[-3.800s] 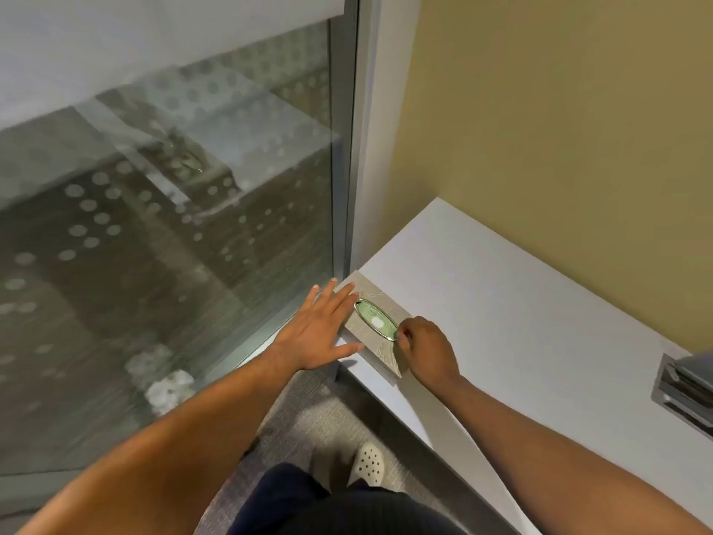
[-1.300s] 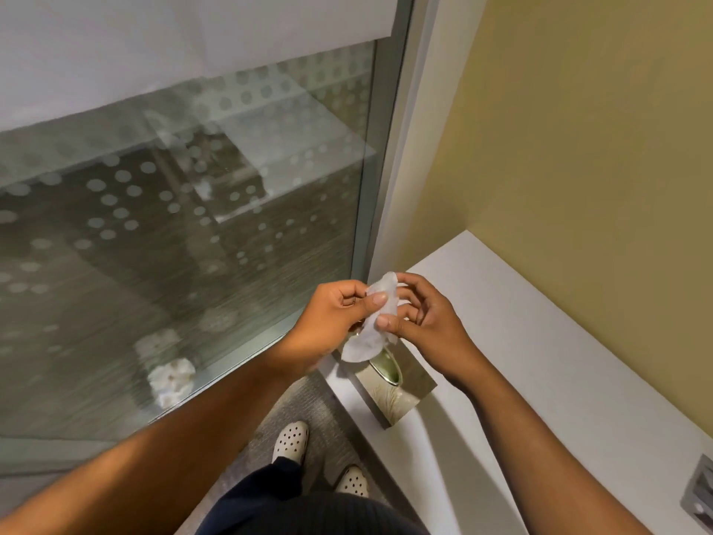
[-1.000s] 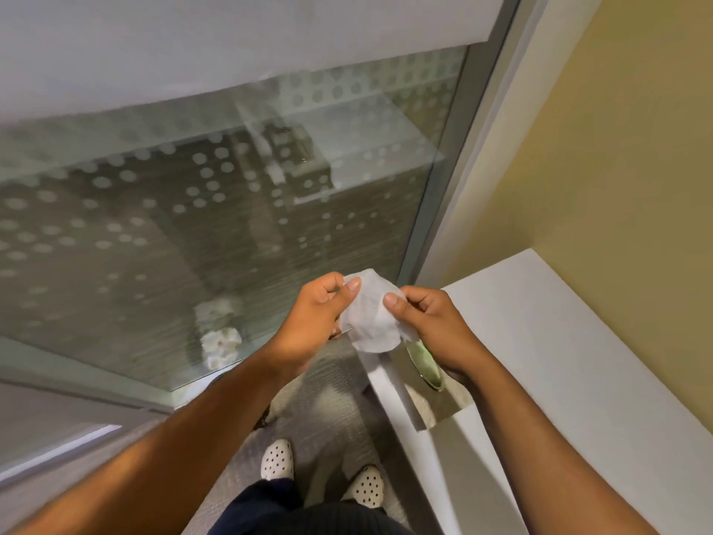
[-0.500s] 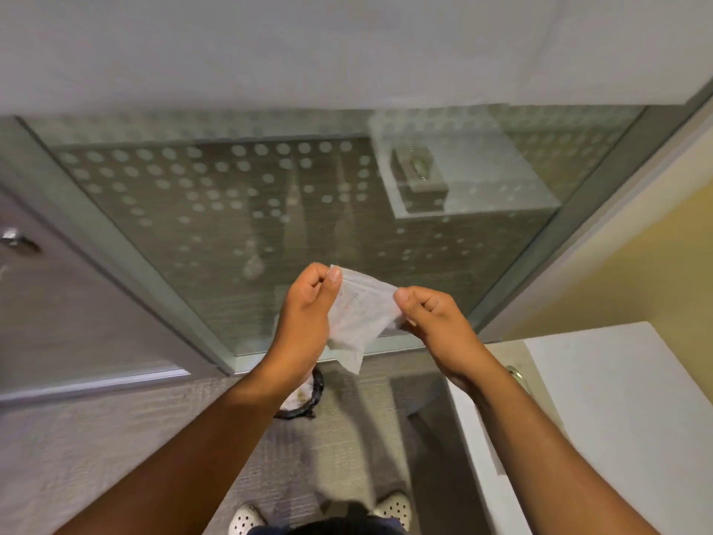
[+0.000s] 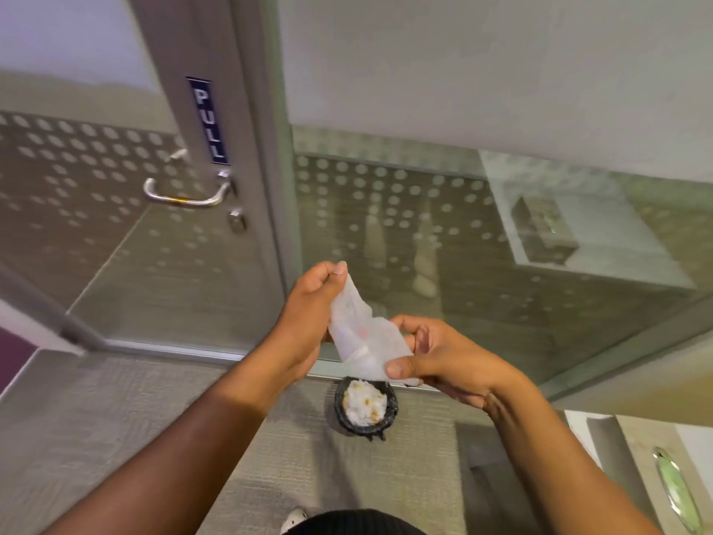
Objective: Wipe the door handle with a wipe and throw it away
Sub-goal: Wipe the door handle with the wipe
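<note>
A white wipe (image 5: 364, 339) is stretched between both hands at chest height. My left hand (image 5: 308, 318) pinches its upper corner and my right hand (image 5: 436, 357) pinches its lower right edge. The silver lever door handle (image 5: 185, 196) sits on the glass door's grey frame at upper left, under a blue PULL sign (image 5: 209, 121), well away from both hands. A small black bin (image 5: 365, 406) filled with crumpled white wipes stands on the floor just below the hands.
A round lock (image 5: 236, 222) sits below the handle. A dotted glass wall (image 5: 424, 233) fills the middle and right. The wipe pack (image 5: 675, 492) lies on a white counter (image 5: 578, 418) at the lower right. Grey carpet (image 5: 96, 418) covers the floor.
The view has swung left, bringing the door and its handle into sight. The wipe, pulled from the pack earlier, has been spread wider between both hands.
</note>
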### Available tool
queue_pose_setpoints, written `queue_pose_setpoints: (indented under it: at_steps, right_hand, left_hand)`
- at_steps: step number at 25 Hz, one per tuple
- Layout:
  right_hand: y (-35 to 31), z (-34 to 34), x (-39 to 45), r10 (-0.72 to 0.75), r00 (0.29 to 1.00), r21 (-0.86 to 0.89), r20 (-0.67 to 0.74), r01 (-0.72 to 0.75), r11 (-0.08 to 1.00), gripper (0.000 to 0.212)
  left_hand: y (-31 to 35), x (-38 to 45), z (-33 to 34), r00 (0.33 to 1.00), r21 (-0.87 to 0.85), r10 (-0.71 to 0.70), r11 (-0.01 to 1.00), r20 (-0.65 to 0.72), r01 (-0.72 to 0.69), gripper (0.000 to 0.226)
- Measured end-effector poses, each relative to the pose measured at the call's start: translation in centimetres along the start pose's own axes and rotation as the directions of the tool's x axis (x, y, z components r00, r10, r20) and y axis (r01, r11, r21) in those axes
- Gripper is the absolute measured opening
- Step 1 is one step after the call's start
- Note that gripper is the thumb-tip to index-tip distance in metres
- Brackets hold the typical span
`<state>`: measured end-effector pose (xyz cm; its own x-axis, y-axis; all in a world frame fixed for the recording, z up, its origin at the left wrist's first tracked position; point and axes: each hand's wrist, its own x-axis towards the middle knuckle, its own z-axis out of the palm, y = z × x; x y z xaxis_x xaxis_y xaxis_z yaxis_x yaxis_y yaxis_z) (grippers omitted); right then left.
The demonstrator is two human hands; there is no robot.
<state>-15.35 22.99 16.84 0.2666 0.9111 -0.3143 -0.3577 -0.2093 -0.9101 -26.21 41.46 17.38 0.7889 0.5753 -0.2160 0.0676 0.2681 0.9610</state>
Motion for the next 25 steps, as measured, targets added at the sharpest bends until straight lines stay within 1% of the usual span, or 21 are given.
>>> queue_pose_setpoints:
  at_steps: [2, 3, 5, 6, 7, 8, 10, 12, 13, 14, 15, 16, 17, 18, 19, 21, 22, 23, 25]
  right_hand:
    - [-0.2, 2.4, 1.8, -0.001, 1.0, -0.033, -0.004, 0.001, 0.999, 0.02]
    - [-0.5, 3.5, 2.7, -0.025, 1.0, 0.013, -0.016, 0.025, 1.0, 0.019]
    - [-0.9, 5.3, 4.7, -0.075, 0.996, 0.171, -0.056, 0.083, 0.982, 0.035]
    - [-1.3, 6.3, 5.8, -0.094, 0.993, 0.232, -0.076, 0.11, 0.966, 0.039]
    - [-1.7, 7.1, 6.7, -0.108, 0.99, 0.255, -0.095, 0.129, 0.958, 0.039]
    - [-1.9, 7.9, 7.7, -0.121, 0.987, 0.237, -0.108, 0.144, 0.961, 0.036]
    - [-2.4, 9.3, 9.4, -0.126, 0.982, 0.187, -0.14, 0.151, 0.971, 0.033]
    - [-3.0, 10.3, 11.3, -0.129, 0.982, 0.192, -0.141, 0.155, 0.969, 0.029]
    - [-3.5, 10.6, 12.2, -0.134, 0.983, 0.196, -0.129, 0.158, 0.968, 0.025]
    - [-4.1, 10.9, 12.9, -0.141, 0.983, 0.188, -0.117, 0.161, 0.969, 0.023]
    - [-4.6, 11.0, 13.6, -0.14, 0.985, 0.175, -0.104, 0.156, 0.972, 0.021]
    - [-4.9, 10.9, 14.3, -0.139, 0.986, 0.178, -0.088, 0.153, 0.972, 0.02]
    - [-5.3, 10.6, 15.0, -0.145, 0.987, 0.197, -0.072, 0.156, 0.968, 0.019]
    - [-5.5, 10.4, 15.5, -0.153, 0.987, 0.22, -0.056, 0.162, 0.962, 0.02]
    - [-5.8, 10.2, 16.1, -0.161, 0.986, 0.237, -0.037, 0.165, 0.958, 0.024]
    - [-6.3, 9.6, 17.2, -0.178, 0.984, 0.247, -0.021, 0.177, 0.953, 0.033]
    - [-6.7, 9.3, 17.7, -0.19, 0.982, 0.238, -0.021, 0.19, 0.953, 0.033]
    - [-7.0, 8.9, 18.4, -0.206, 0.978, 0.208, -0.028, 0.208, 0.956, 0.03]
    - [-7.3, 8.5, 19.5, -0.239, 0.97, 0.106, -0.048, 0.243, 0.964, 0.027]
  left_hand:
    - [0.8, -0.1, -3.6, 0.995, 0.123, 0.078, 0.99, -0.065, -0.07, 0.036]
    - [1.2, -0.1, -5.4, 0.985, 0.208, 0.137, 0.972, -0.107, -0.113, 0.037]
    - [1.8, -0.3, -8.7, 0.954, 0.352, 0.244, 0.92, -0.177, -0.17, 0.036]
    - [2.0, -0.4, -10.1, 0.94, 0.377, 0.275, 0.908, -0.201, -0.185, 0.036]
    - [2.2, -0.5, -11.3, 0.932, 0.374, 0.287, 0.907, -0.219, -0.191, 0.036]
    - [2.4, -0.7, -12.2, 0.931, 0.351, 0.279, 0.918, -0.236, -0.186, 0.037]
    - [2.8, -0.9, -13.6, 0.936, 0.292, 0.228, 0.945, -0.267, -0.147, 0.038]
    - [3.7, -1.2, -15.0, 0.946, 0.193, 0.156, 0.976, -0.283, -0.104, 0.03]
    - [4.2, -1.3, -15.8, 0.961, 0.102, 0.098, 0.992, -0.26, -0.073, 0.023]
    - [4.6, -1.5, -16.6, 0.979, 0.015, 0.028, 1.0, -0.2, -0.026, 0.025]
    - [5.1, -1.7, -17.4, 0.992, -0.037, -0.03, 0.999, -0.124, 0.025, 0.042]
    - [5.4, -1.8, -18.5, 0.997, -0.037, -0.059, 0.998, -0.054, 0.057, 0.059]
    - [5.8, -1.9, -19.4, 0.998, -0.007, -0.065, 0.998, -0.011, 0.065, 0.069]
    - [6.1, -2.0, -20.1, 0.999, 0.024, -0.051, 0.998, -0.002, 0.051, 0.071]
    - [6.3, -1.9, -20.6, 0.999, 0.048, -0.027, 0.998, -0.033, 0.028, 0.065]
    - [6.7, -1.4, -21.1, 0.991, 0.076, 0.023, 0.997, -0.134, -0.013, 0.044]
    - [6.8, -1.0, -21.1, 0.984, 0.086, 0.039, 0.996, -0.171, -0.025, 0.037]
    - [6.7, -0.7, -21.2, 0.981, 0.086, 0.045, 0.996, -0.188, -0.029, 0.036]
    - [6.9, -0.4, -21.1, 0.984, 0.119, 0.027, 0.993, -0.177, -0.005, 0.05]
